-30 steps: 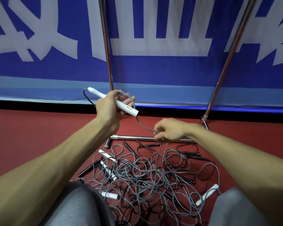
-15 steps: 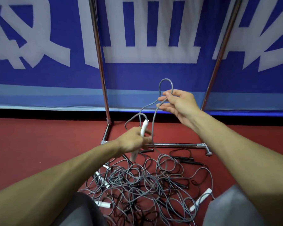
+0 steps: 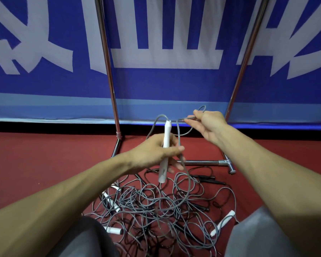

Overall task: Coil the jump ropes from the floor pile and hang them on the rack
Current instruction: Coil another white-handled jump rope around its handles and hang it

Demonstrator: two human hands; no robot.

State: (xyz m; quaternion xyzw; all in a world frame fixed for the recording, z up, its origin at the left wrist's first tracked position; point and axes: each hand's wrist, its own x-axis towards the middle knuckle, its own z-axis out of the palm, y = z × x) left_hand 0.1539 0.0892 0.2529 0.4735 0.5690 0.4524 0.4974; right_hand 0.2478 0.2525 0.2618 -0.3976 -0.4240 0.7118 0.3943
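My left hand (image 3: 156, 152) grips the white handle (image 3: 165, 154) of a grey jump rope, held upright above the pile, with a strand of the cord also pinched under its thumb. My right hand (image 3: 208, 125) holds a loop of the same grey cord (image 3: 182, 130) up and to the right, pinched between fingers. The cord runs down from my left hand into the tangled pile of grey and black ropes (image 3: 156, 206) on the red floor between my knees. The chrome rack (image 3: 107, 71) stands just behind the pile; its top bar is out of view.
The rack's base bar (image 3: 202, 161) and right foot (image 3: 231, 166) lie close behind the pile. Loose white handles (image 3: 222, 222) and black handles (image 3: 208, 178) stick out of the tangle. A blue banner wall (image 3: 156, 86) stands behind. My grey-clad knees (image 3: 252, 236) frame the pile.
My right hand has dropped and moved right with its loop of cord. My left hand has risen slightly with the white handle. The view has shifted a little.
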